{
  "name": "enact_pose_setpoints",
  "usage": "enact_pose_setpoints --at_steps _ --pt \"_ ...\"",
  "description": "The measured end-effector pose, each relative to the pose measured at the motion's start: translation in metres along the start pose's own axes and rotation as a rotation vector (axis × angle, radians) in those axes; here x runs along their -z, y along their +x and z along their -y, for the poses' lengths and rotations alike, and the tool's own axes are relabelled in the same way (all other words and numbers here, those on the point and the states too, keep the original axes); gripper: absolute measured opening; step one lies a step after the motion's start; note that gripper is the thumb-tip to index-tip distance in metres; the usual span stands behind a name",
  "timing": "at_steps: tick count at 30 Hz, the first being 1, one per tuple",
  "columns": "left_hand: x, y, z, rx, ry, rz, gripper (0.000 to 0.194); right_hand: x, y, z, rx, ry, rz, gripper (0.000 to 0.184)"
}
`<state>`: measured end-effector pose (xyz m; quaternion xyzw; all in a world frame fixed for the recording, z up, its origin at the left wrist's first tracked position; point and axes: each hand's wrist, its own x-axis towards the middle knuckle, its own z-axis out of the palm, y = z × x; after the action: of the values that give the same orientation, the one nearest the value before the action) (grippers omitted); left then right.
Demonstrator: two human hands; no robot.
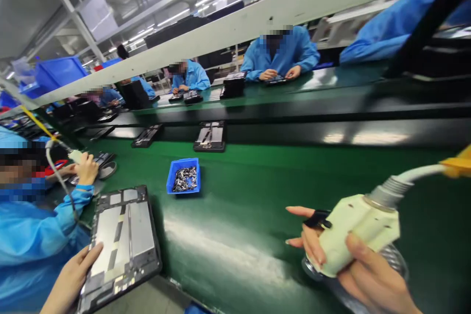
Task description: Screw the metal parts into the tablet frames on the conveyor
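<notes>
Left hand [75, 272]: grasps open device [143, 235] by one side, tilted at the bench's near edge; thumb on top.
Device build: flat black frame, silver-grey panels, dark strips.
Right hand [377, 272]: wrapped round pale-green tool [353, 230], boxy, with ribbed collar and cable [423, 172].
Green bench [243, 196]: glossy; blue tray [199, 176] of small metallic bits beyond and between the hands.
Around: co-worker [33, 255] in blue, close by the device.
Obscured: left fingers under device; shiny ridged object [399, 257] behind right hand, unidentifiable.
</notes>
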<state>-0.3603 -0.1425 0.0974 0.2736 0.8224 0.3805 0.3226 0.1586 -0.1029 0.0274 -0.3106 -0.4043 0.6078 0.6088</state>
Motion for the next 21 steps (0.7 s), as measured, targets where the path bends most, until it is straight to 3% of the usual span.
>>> enact_pose_setpoints --at_steps 3,5,7,9,12,15,18,21 --pt "-0.014 -0.017 -0.026 -0.123 -0.049 0.003 0.046 0.004 0.001 0.019 0.115 0.0 -0.082 0.06" --pt "-0.042 -0.023 -0.045 -0.187 -0.064 0.074 0.049 0.004 0.002 0.034 0.172 -0.003 -0.141 0.065" --pt "-0.088 -0.027 -0.064 -0.196 -0.042 0.201 0.058 0.006 0.005 0.046 0.23 -0.019 -0.191 0.07" --pt "-0.146 -0.036 -0.075 -0.181 -0.004 0.381 0.074 0.012 0.01 0.051 0.324 -0.084 -0.248 0.071" --pt "-0.233 -0.058 -0.074 -0.234 -0.012 0.653 0.09 0.024 0.017 0.049 0.463 -0.176 -0.374 0.069" --pt "-0.291 -0.076 -0.065 -0.307 0.0 0.862 0.097 0.032 0.02 0.042 0.512 -0.203 -0.508 0.071" --pt "-0.311 -0.078 -0.066 -0.37 0.213 0.98 0.113 0.036 0.022 0.034 0.503 -0.189 -0.546 0.068" --pt "-0.301 -0.057 -0.082 -0.445 0.6 0.998 0.128 0.041 0.022 0.029 0.48 -0.201 -0.549 0.065"
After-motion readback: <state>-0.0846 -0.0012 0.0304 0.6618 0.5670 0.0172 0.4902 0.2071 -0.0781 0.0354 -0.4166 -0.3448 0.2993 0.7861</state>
